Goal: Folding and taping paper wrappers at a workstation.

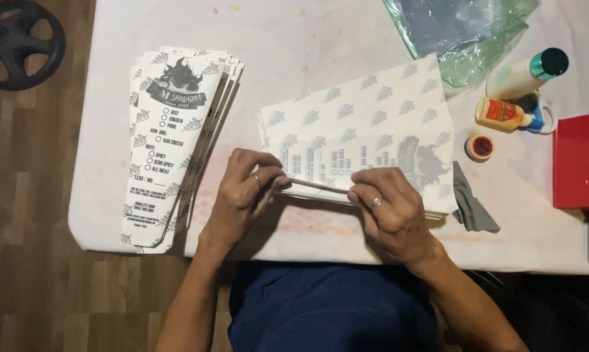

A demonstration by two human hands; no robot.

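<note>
Palm-down, both hands [249,189] [389,202] on printed paper sheet [366,130] edge.

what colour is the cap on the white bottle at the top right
Teal, a shiny blue-green cap on the white bottle; seen in the head view.

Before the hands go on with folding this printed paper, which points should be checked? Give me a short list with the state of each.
1. Left hand pinches the near edge of the printed sheet: ok.
2. Right hand grips the same edge: ok.
3. Edge lined up evenly: cannot tell.
4. Finished stack lies apart, at the left: ok.
5. Glue bottle capped: cannot tell.
6. Grey cloth off the sheet: ok.
</note>
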